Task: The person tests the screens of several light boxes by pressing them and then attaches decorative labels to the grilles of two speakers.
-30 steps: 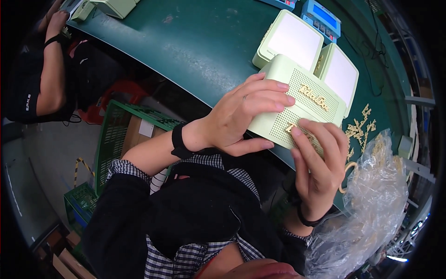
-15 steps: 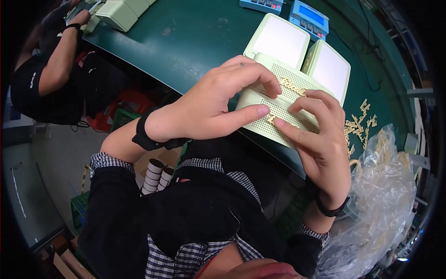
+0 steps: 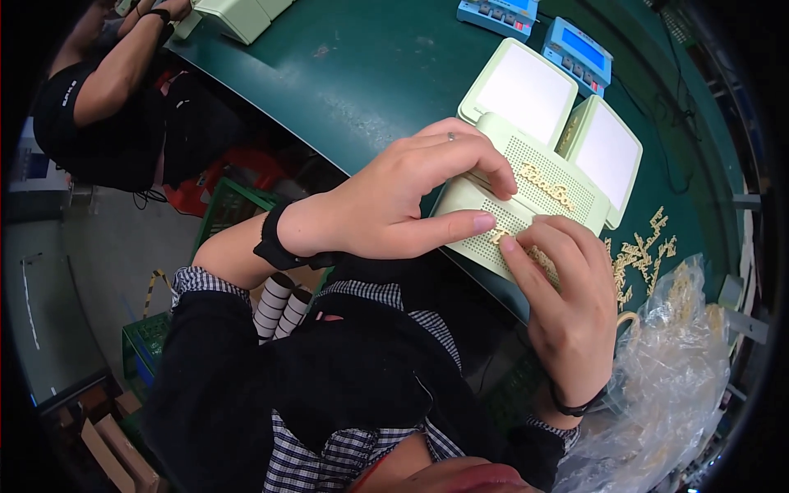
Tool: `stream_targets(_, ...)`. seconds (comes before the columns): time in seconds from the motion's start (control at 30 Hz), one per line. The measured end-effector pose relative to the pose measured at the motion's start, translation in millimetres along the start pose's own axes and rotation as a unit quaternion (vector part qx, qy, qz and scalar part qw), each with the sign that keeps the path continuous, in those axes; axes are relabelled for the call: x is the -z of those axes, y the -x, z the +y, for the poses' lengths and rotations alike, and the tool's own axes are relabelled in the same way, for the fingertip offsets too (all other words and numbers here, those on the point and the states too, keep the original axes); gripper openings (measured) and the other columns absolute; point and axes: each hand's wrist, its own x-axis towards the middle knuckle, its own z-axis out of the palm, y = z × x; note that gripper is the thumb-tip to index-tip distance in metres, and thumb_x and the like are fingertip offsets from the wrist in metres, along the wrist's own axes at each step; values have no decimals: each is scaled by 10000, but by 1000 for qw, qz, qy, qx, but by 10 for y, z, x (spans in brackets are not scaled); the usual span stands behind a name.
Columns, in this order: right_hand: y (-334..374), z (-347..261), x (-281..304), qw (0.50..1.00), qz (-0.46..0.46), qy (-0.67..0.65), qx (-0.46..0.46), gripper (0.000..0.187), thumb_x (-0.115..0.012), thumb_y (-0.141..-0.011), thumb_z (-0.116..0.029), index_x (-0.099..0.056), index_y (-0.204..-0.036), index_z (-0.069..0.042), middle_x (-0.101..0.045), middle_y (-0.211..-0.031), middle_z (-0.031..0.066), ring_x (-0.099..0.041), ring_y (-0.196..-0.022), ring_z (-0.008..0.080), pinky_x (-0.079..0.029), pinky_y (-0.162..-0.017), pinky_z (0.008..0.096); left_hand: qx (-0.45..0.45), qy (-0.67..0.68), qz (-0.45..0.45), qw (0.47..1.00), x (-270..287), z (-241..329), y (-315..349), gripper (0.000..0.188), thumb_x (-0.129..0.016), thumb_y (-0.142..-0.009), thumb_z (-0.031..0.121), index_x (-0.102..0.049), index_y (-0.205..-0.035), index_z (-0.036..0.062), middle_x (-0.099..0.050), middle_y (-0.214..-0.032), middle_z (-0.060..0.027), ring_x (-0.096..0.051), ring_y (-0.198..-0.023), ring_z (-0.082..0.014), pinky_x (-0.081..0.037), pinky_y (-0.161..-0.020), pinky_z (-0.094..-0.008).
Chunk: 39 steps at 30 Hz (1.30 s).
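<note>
Two pale green perforated casings lie side by side under my hands. On the far casing [image 3: 567, 177], gold-coloured lettering [image 3: 547, 187] shows in full. More gold lettering [image 3: 500, 237] is on the near casing [image 3: 468, 212], partly hidden by my fingers. My left hand [image 3: 419, 193] arches over the left end of the casings, thumb and forefinger apart; its thumb tip rests beside the near lettering. My right hand [image 3: 571, 283] is bent over the right part of the near casing, its thumb and curled fingertips at the lettering. What lies beneath its fingers is partly hidden.
Behind are two casings with white tops [image 3: 530, 86] and blue weighing scales [image 3: 579, 53]. Loose gold lettering [image 3: 637, 259] is scattered at the right, by a clear plastic bag [image 3: 666, 353]. Another person's arm [image 3: 123, 70] is at far left, near more green casings [image 3: 238, 18].
The whole view has shifted, so the casings appear lower and further right. My right fingers are curled more closely over the near lettering, and more of the far lettering is uncovered.
</note>
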Motion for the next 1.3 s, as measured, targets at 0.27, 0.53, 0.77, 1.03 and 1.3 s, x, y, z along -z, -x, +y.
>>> stream_targets(0.27,98,238,26,999,-32,-17,7,413,-728,-714,-144,-724,-1120,-67,-546,-1176,137,-512,-1154,370,-405,-959,491,13,-33,16,999,-90,41,36,400,-753,-784,134,-608,-1144,35,-601,-1173,-114,-512,-1169,-279,-422,-993,-388)
stream_targets(0.53,498,394,-217,991,65,-112,-26,680,-773,-726,-388,-620,-1313,-80,-363,-1431,225,-364,-1325,419,-276,-1109,515,168,-80,76,980,-225,31,102,1070,-841,-730,308,-137,-1479,12,-293,-1465,-253,-308,-1388,-361,-258,-1160,-440)
stream_targets(0.77,482,365,-568,953,199,-190,-123,910,-801,-713,-435,-449,-1448,-32,-227,-1550,277,-283,-1418,437,-261,-1142,512,396,140,-31,907,-37,142,-108,1340,-856,-721,457,126,-1435,-110,-291,-1444,-327,-273,-1409,-416,-251,-1166,-455)
stream_targets(1.03,461,393,-757,926,265,-240,-121,926,-811,-705,-440,-437,-1448,-33,-175,-1589,279,-246,-1456,422,-291,-1136,500,369,180,-79,909,-35,238,-284,1240,-855,-762,311,82,-1498,-32,-312,-1486,-234,-336,-1394,-292,-304,-1146,-404)
stream_targets(1.3,473,445,-1001,888,327,-313,-77,849,-846,-702,-257,-431,-1421,-78,-145,-1594,283,-235,-1456,440,-321,-1130,496,463,26,-151,873,-27,495,-447,1129,-833,-796,242,9,-1483,-65,-394,-1424,-221,-389,-1358,-263,-357,-1114,-370)
